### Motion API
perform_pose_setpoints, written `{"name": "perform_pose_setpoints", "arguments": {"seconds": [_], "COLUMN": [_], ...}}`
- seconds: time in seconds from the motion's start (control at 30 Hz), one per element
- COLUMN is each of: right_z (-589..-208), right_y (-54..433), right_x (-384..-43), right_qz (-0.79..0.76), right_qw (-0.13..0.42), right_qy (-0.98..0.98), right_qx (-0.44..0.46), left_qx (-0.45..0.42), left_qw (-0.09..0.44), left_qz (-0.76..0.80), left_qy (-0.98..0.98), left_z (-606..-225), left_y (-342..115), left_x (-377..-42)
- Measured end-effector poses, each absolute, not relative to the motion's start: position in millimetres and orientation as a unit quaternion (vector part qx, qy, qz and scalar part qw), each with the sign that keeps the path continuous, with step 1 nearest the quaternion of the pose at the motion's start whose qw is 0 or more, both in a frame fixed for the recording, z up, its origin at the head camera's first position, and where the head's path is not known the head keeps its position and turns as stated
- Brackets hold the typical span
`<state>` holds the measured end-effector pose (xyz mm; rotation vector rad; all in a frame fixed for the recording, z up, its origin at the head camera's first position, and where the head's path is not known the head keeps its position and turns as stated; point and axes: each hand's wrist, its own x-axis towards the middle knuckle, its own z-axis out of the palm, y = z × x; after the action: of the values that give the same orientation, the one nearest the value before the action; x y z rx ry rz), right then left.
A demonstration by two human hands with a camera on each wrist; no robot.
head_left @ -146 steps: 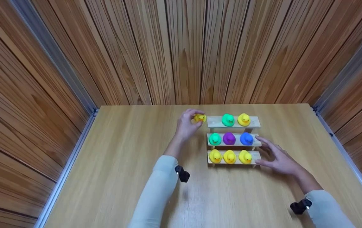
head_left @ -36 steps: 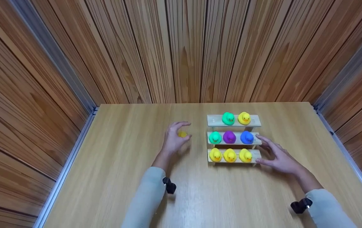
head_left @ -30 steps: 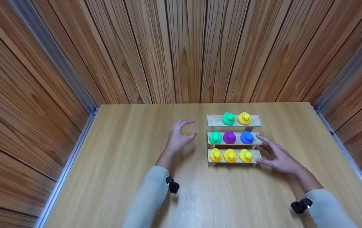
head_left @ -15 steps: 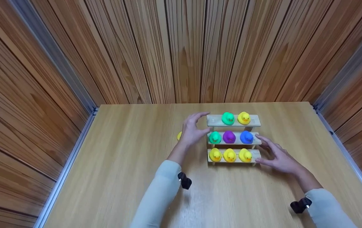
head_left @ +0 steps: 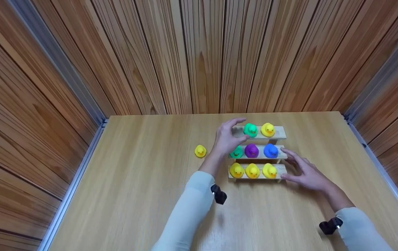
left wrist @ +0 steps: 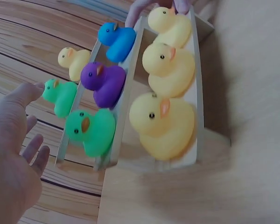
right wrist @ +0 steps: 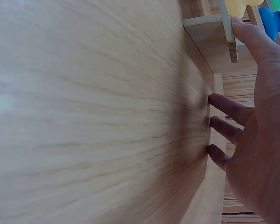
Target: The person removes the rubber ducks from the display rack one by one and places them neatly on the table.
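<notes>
The left hand (head_left: 226,140) is at the left end of a wooden rack (head_left: 279,135), its grip released, thumb and forefinger spread around the green duck (head_left: 250,130) on the top shelf (head_left: 279,129); whether they touch it, I cannot tell. A yellow duck (head_left: 267,129) sits just beside that one, toward the desk's right edge. The middle shelf (head_left: 260,153) carries a second green duck (head_left: 237,152), a purple duck (head_left: 251,151) and a blue duck (head_left: 271,151); the bottom shelf (head_left: 280,168) holds three yellow ducks (head_left: 252,170). The rack stands on the desk (head_left: 132,174), near its far edge and right of the middle. The right hand (head_left: 305,176) is at the rack's right end, grip also released, fingers spread, its thumb against the bottom shelf. A lone yellow duck (head_left: 200,151) sits upright on the desk, left of the rack and well apart from the desk's left edge. A wooden wall (head_left: 202,62) rises behind the far edge.
</notes>
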<state>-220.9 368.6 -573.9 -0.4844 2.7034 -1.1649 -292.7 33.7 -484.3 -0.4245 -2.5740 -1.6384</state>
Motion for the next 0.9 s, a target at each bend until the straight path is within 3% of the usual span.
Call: {"name": "perform_pose_setpoints", "arguments": {"seconds": [0.9], "right_z": [-572.0], "right_y": [367.4], "right_x": [-220.9], "right_qz": [-0.391], "right_qw": [0.082], "right_qy": [0.902], "right_qx": [-0.165], "left_qx": [-0.09], "left_qw": [0.008], "left_qz": [-0.535], "left_qy": [-0.84], "left_z": [-485.9], "left_y": [61.8], "left_x": [-298.3]}}
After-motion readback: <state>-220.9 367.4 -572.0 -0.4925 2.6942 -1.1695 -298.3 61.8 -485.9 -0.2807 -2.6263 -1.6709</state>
